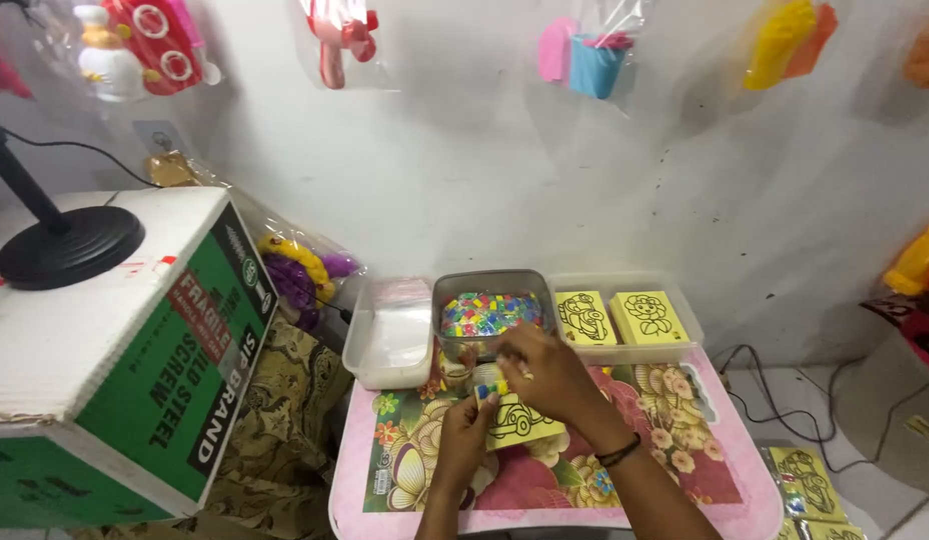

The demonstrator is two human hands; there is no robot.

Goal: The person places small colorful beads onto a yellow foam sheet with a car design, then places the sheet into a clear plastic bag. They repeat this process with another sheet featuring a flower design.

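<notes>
Low in the middle of the frame, the two hands meet over a small pink table [726, 440] with a flowered top. The left hand [464, 432] comes up from the bottom edge and its fingers are closed on a yellow card [524, 425] printed with a black car outline, which lies tilted on the tabletop just below centre. The right hand [544, 375], with a dark band at the wrist, reaches in from the lower right. Its fingertips are pinched together on a few small coloured pieces [491, 389], blue and yellow, held at the card's upper left edge where both hands touch.

Just above the hands sits a grey tub [489, 290] full of mixed coloured pieces. Left of it is a clear tray [359, 350], and right of it another clear tray [684, 325] holding more yellow cards [616, 317].

The step in hand looks like joining the small pieces to the card. The work calls for a steady pinch and the card kept flat, since the pieces are tiny and could slip off.

At the left of the frame stands a green and white cardboard box [134, 350].
</notes>
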